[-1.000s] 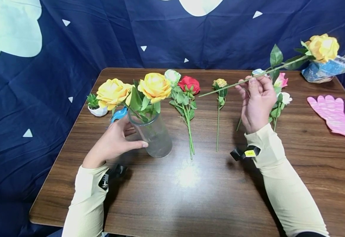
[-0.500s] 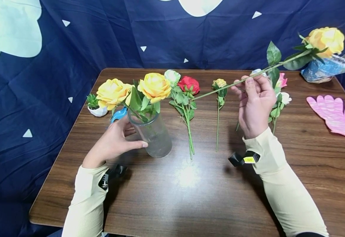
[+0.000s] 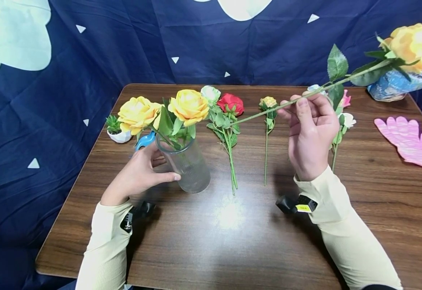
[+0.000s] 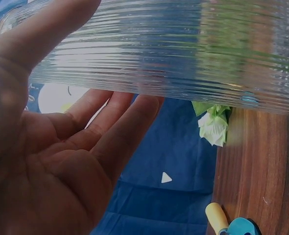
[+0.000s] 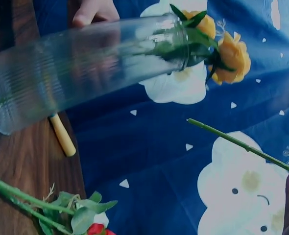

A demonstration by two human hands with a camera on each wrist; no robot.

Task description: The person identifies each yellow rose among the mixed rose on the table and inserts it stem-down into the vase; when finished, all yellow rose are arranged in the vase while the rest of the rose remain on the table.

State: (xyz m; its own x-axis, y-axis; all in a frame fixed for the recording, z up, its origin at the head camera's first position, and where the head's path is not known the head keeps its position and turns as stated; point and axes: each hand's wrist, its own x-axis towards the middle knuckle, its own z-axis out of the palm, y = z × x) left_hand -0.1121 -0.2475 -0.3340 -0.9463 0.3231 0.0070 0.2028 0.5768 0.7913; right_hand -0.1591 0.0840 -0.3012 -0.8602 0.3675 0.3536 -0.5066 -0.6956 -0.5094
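Note:
My left hand [image 3: 138, 175] grips the side of a ribbed clear glass vase [image 3: 193, 171], thumb in front and fingers behind. Large yellow roses [image 3: 189, 106] stand in the vase, leaning over its rim. In the left wrist view the ribbed vase [image 4: 149, 54] lies between thumb and fingers. Raised above the table, my right hand [image 3: 312, 129] pinches the green stem of another yellow rose [image 3: 415, 46]. Its bloom points to the upper right and its bare stem end to the left. In the right wrist view that stem [image 5: 242, 144] is apart from the vase [image 5: 95, 68].
Red [image 3: 231, 104] and pale green [image 3: 211, 94] flowers lie right of the vase, then a small yellow rose [image 3: 268, 102]. White and pink flowers [image 3: 348, 120] lie behind my right hand. A pink glove [image 3: 410, 141], blue bag [image 3: 396, 85], potted plant [image 3: 118, 131] and blue-handled tool [image 3: 145, 141] surround them.
My right hand has come slightly nearer and to the left, still holding the yellow rose. The bloom has swung up and right, its stem end left. The left hand and vase stay put.

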